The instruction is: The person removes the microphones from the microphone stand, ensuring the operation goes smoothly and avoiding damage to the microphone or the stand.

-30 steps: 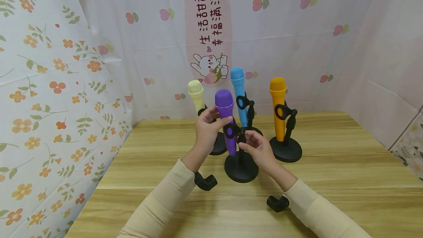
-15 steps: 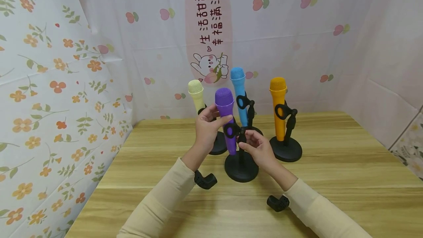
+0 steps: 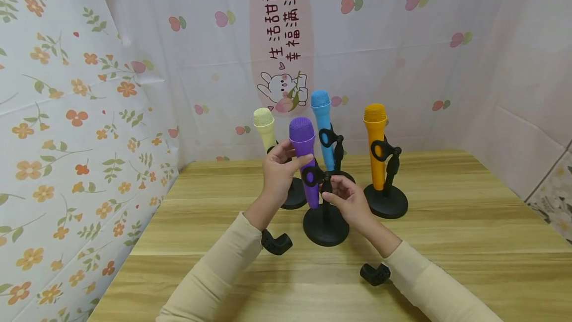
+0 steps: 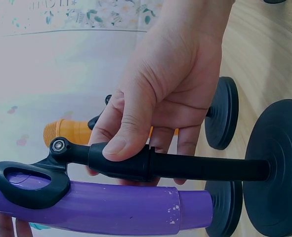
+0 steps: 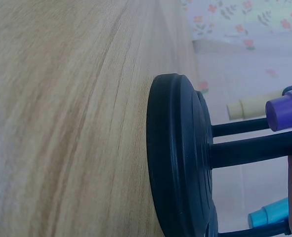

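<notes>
In the head view my left hand [image 3: 277, 173] grips the purple microphone [image 3: 302, 130] just below its mesh head, thumb across the front. The microphone leans slightly in the ring clip [image 3: 310, 176] of a black desk stand [image 3: 326, 230]. My right hand [image 3: 350, 202] pinches that stand's post below the clip joint. Close up in the left wrist view, the right thumb [image 4: 121, 140] presses on the thick collar of the post [image 4: 210, 168], with fingers behind it. The microphone's tail end [image 5: 279, 113] sticks out below the clip, clear of the round base [image 5: 178, 158].
Behind stand a pale yellow microphone [image 3: 264, 125], a blue microphone [image 3: 321, 108] and an orange microphone [image 3: 376, 123], each in a black stand. Black curved pieces [image 3: 277, 243] show beside both sleeves over the wooden table [image 3: 201, 242]. A printed cloth [image 3: 214, 88] hangs behind.
The purple microphone has slid up slightly through the clip, with my left hand on it. My right hand and the stand have stayed in place.
</notes>
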Demonstrator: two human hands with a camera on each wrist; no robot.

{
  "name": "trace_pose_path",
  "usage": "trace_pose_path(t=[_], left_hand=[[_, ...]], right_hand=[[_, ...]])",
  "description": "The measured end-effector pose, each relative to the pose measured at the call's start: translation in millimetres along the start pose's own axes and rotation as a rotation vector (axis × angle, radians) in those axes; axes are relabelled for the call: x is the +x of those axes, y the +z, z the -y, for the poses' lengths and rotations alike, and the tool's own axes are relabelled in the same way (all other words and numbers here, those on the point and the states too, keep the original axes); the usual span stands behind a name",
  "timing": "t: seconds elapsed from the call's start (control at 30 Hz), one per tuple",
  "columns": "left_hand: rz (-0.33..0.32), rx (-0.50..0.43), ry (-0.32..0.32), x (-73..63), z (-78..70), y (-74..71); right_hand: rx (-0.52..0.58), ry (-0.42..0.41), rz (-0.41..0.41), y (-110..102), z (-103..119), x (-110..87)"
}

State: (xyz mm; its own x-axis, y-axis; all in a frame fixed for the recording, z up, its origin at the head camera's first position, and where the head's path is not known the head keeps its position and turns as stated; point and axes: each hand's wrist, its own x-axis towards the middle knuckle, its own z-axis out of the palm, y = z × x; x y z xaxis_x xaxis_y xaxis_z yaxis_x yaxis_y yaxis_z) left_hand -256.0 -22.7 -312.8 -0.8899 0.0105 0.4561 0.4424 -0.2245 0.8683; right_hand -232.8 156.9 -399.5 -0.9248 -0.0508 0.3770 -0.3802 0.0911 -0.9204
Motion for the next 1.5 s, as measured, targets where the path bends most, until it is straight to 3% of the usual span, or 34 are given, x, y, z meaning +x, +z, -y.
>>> trace_pose_path(t=[0.6, 1.5], left_hand=[[-0.007, 0.012, -0.001, 2.9, -4.5, -0.3], [-0.025, -0.058, 0.016, 5.0, -11.4, -3.5]], right_hand=[[-0.005, 0.0, -0.005, 0.4, -0.2, 0.6], [-0.013, -0.014, -0.005, 0.6, -3.6, 0.2]])
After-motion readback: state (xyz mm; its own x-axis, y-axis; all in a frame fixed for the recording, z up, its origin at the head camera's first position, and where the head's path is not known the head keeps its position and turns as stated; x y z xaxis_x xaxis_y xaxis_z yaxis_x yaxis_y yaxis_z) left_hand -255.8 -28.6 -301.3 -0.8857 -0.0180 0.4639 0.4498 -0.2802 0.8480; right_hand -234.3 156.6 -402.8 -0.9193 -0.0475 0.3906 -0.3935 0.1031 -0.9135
